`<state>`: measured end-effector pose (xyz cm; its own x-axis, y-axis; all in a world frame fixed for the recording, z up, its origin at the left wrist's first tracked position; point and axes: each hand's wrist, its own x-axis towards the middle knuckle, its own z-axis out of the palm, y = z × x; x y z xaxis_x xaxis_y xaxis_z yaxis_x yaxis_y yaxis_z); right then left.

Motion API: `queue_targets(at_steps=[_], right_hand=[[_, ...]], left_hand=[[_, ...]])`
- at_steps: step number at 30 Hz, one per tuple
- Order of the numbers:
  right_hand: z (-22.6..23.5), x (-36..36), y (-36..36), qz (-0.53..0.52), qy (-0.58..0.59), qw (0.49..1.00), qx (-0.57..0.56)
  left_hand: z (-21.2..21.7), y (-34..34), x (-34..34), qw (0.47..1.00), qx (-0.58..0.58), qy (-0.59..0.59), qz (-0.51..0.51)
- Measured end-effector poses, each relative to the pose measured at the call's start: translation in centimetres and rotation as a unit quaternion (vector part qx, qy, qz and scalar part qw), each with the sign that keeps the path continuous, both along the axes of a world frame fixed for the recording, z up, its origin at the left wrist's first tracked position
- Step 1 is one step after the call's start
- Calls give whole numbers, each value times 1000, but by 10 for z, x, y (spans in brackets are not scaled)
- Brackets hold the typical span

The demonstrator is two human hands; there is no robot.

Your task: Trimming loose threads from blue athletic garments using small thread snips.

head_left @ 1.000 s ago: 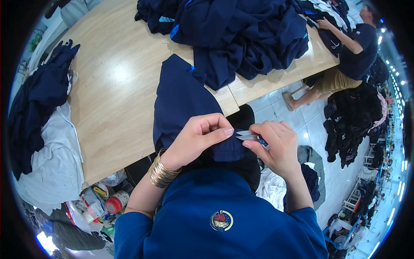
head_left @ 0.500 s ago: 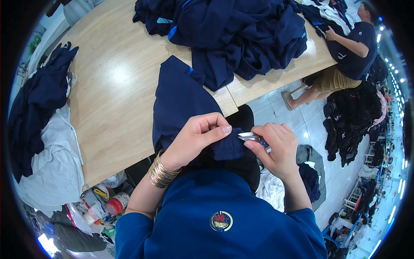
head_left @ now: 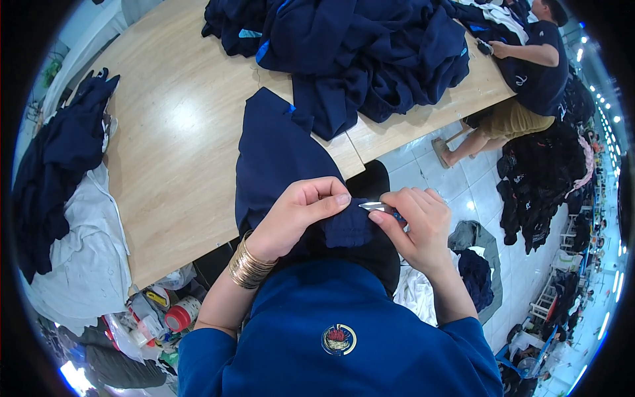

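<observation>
Fingers [head_left: 331,197] of left hand [head_left: 297,215] pinched fold of navy garment [head_left: 278,155], probably to keep cloth taut for cutting. Fingers of right hand [head_left: 417,225] closed around small metal snips [head_left: 372,207], tip just beside pinched edge. Garment draped from wooden table [head_left: 165,145] edge down to lap. Heap of navy clothes [head_left: 370,46] farther back. Gold bangles [head_left: 248,268] on left wrist.

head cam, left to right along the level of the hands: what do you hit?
Navy and white clothes heaped at the table's left end → bare wooden table → gold bangles → left hand pinching the navy garment → small metal clipper → right hand → dark clothes hung at the right.
</observation>
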<state>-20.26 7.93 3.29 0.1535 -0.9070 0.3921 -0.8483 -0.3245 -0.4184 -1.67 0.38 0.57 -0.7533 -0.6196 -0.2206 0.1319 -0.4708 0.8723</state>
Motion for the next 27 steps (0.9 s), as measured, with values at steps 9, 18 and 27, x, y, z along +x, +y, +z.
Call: queue_targets(at_steps=[9,18,27], right_hand=[[3,3,0,10,13,1000,-2],[3,1,-2,11,12,1000,-14],[12,-2,1,8,-57,997,52]], left_hand=[[-1,-1,0,1000,13,9,11],[-3,-1,0,1000,18,14,18],[-7,-4,4,999,28,39,24]])
